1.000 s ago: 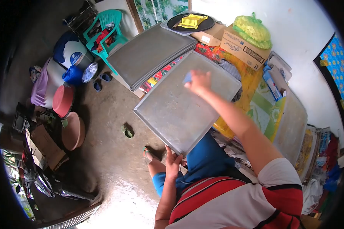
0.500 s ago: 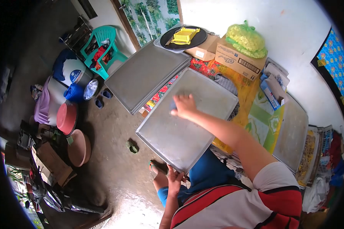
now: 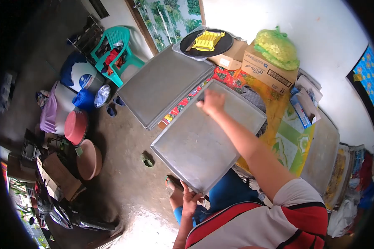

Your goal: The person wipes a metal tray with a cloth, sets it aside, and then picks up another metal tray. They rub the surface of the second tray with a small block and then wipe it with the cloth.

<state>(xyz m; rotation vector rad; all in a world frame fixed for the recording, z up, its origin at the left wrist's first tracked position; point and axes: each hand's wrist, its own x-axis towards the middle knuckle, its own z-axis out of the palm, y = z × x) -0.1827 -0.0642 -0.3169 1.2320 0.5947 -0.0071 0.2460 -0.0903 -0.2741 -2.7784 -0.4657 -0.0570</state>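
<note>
A large rectangular metal tray [image 3: 199, 141] with raised edges lies partly on the table and partly over my lap. My left hand [image 3: 190, 198] grips its near corner, the thumb on the rim. On the tray's far part, my right hand [image 3: 212, 103] is closed, pressed down on something dark and small that its fingers mostly hide. A stack of similar metal trays [image 3: 166, 81] sits just beyond, to the left.
Cardboard boxes [image 3: 266, 69] hold a bag of yellow pieces [image 3: 277, 47]. A yellow rack [image 3: 208, 40] lies on a round black pan. More trays [image 3: 320, 153] lean at the right. A green chair [image 3: 131, 62], basins [image 3: 88, 159] and a slipper [image 3: 147, 159] are on the floor at left.
My right hand has moved across the tray toward its far edge. My left hand still holds the near corner. The whole view has shifted slightly.
</note>
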